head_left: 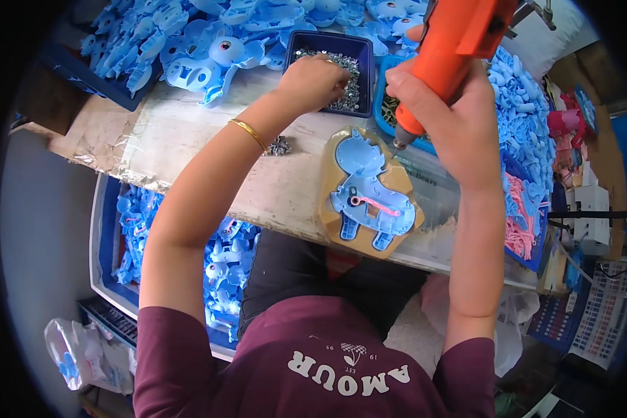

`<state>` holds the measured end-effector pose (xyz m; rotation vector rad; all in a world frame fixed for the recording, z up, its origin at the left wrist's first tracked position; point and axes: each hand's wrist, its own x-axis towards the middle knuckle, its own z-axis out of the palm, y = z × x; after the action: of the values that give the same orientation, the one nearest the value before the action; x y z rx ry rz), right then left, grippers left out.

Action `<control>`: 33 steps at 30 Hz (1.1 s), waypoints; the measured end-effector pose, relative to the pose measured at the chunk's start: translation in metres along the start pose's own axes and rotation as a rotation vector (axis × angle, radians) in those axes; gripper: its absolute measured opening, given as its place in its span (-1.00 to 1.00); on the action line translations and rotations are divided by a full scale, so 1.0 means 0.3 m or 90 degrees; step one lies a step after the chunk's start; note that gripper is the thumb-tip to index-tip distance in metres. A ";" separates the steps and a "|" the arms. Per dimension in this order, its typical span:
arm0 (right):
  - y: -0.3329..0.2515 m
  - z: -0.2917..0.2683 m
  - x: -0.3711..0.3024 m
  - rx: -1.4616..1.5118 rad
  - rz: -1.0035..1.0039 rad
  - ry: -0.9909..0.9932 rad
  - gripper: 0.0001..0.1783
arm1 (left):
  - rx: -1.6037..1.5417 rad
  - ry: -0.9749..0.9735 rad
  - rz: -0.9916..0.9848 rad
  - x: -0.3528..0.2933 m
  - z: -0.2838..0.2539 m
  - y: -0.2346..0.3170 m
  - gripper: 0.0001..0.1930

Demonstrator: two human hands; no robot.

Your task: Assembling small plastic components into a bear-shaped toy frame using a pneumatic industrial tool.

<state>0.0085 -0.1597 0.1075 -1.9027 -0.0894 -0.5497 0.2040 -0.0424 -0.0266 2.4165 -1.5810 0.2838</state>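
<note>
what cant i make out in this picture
All in the head view:
Left hand: its own back hides whether it pinches anything in the dark blue tray.
Orange power tool: its upper end is cut off by the top edge.
Light blue basket: the right hand and the tool hide part of its contents.
Small metal parts: too small to tell each one's shape.

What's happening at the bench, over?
Left hand in dark blue tray, at metal parts. Right hand gripping orange power tool. Blue toy half in tan holder; nothing lying over it.
</note>
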 end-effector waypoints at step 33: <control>0.071 -0.004 -0.220 0.301 -0.033 0.037 -0.52 | -0.389 0.126 0.129 -0.326 -0.114 0.541 -0.79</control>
<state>-0.0440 -0.1564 0.0623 -1.4267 -0.2125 -0.5624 0.0151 -0.0094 -0.0072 1.7202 -1.5404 0.0549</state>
